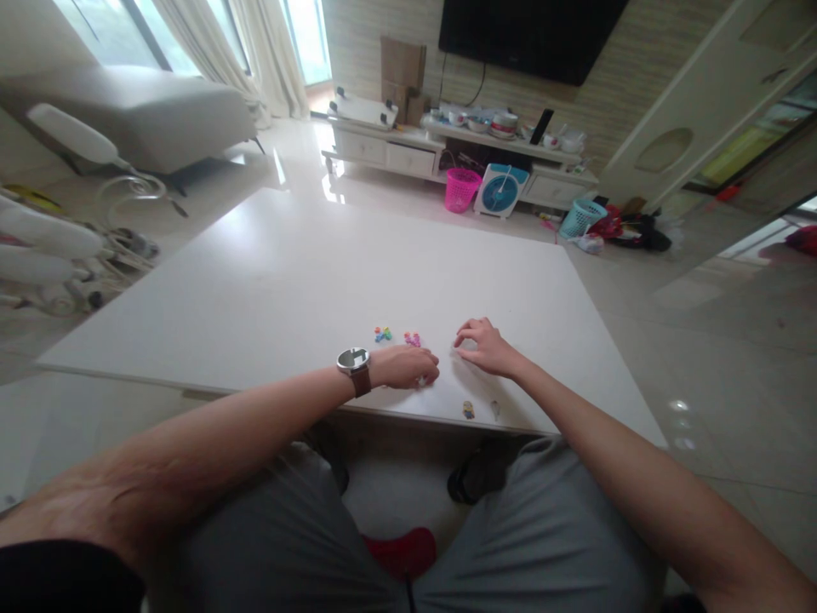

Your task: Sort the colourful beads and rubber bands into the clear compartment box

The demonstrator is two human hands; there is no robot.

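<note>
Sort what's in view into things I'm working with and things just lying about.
In hand or nearby:
left hand, nearest the pink cluster
multicoloured cluster
right hand, at something clear, too small to name
yellow cartoon figure
small grey piece

Lying about:
pink basket
blue-and-white fan
television

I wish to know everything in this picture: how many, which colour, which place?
Small pieces: several, multicoloured, two groups on table
Cartoon figure: one, mostly yellow, near table edge
Table: one, white, centre
Television: one, black, top
Cabinet: one, white, under television
Bowls: several, mostly white, on cabinet
Baskets: two, pink and light blue, beyond table
Fan: one, blue and white, between baskets
Sofa: one, grey, upper left
Watch: one, silver and brown, left arm
Left hand: one, bare, near pieces
Right hand: one, bare, over table
</note>
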